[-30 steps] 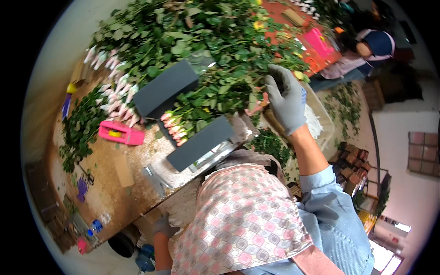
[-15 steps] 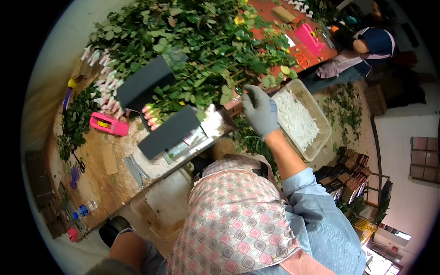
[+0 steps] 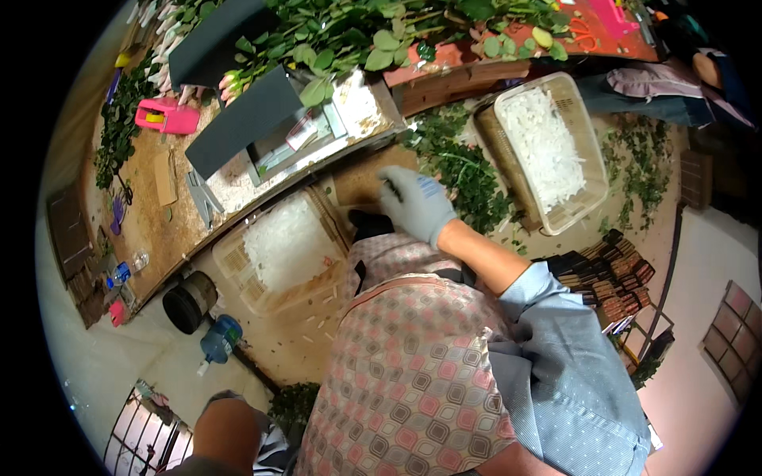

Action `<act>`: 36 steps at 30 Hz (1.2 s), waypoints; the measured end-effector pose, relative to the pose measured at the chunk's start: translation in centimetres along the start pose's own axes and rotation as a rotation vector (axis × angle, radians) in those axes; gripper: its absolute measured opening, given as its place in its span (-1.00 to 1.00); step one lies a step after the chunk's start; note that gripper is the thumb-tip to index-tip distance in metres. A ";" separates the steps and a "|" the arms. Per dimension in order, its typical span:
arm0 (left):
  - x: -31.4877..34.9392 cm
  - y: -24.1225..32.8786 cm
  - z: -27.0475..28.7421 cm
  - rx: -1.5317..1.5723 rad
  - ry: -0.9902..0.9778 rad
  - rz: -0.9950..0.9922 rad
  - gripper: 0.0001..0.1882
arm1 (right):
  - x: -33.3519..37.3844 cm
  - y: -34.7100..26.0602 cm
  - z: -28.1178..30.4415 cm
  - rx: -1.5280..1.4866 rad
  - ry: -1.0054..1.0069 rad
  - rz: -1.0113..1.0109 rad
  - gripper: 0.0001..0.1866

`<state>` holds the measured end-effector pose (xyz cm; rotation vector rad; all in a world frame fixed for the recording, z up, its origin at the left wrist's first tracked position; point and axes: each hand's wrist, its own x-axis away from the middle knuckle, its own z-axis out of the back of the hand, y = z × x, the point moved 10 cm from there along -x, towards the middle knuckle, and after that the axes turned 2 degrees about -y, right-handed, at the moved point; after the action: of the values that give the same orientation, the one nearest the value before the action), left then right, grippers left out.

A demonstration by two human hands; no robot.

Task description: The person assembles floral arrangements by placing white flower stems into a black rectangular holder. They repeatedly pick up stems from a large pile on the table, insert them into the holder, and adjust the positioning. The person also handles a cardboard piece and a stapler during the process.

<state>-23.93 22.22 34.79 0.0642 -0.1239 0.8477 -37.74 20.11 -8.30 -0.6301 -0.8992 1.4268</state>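
Note:
My right hand (image 3: 413, 205), in a grey glove, hangs in front of the apron, near the bench's front edge. Its fingers curl loosely, thumb and forefinger apart, and I see nothing between them. Only a bent bare part of my left arm (image 3: 226, 432) shows at the lower left; the left hand is out of view. Beyond the right hand lies a heap of cut green leaves and stems (image 3: 464, 170) on the floor. Rose stems with leaves (image 3: 349, 44) cover the bench's far side, and pink rose buds (image 3: 230, 83) show between two dark grey panels (image 3: 246, 119).
A plastic crate of white pieces (image 3: 548, 151) stands at right; another crate (image 3: 238, 270) sits under the bench. A pink tape dispenser (image 3: 168, 117), grey metal tool (image 3: 204, 198) and water bottle (image 3: 127, 270) are on the bench. A person (image 3: 659, 83) is at far right, near orange scissors (image 3: 583, 34).
My right hand has drawn back from beside the right crate and leaves toward my body. The view has tilted down, bringing the crate under the bench and a blue water jug into sight.

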 end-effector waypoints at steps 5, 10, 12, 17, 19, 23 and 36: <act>7.8 -1.3 -3.5 0.324 0.753 -0.252 -0.66 | 0.8 -0.3 -11.2 0.007 -0.346 0.058 -0.71; 11.8 -1.3 -9.9 -0.259 0.895 -0.251 -0.62 | -3.6 1.7 -15.4 0.351 -0.034 0.219 -0.66; 12.3 -2.4 -12.3 -0.203 0.864 -0.140 -0.65 | -6.2 2.9 -15.5 0.537 -0.072 0.150 -0.55; 21.5 -5.4 -20.8 0.194 0.887 0.218 -0.73 | -7.4 6.9 -19.7 0.953 -0.061 0.252 -0.46; 25.1 -5.9 -24.6 0.303 0.879 0.362 -0.75 | -8.0 6.5 -20.8 1.022 -0.123 0.220 -0.44; 29.1 -5.9 -34.2 0.545 0.767 0.638 -0.79 | -11.8 7.7 -23.6 1.005 -0.256 0.089 -0.51; 30.5 20.1 -74.4 1.223 -0.398 0.574 -0.77 | -22.3 12.5 -25.7 1.246 -0.030 0.126 -0.26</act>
<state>-12.78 66.08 -34.71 1.4034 0.0253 1.3722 -21.74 2.80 -35.89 0.2894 0.1205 1.7733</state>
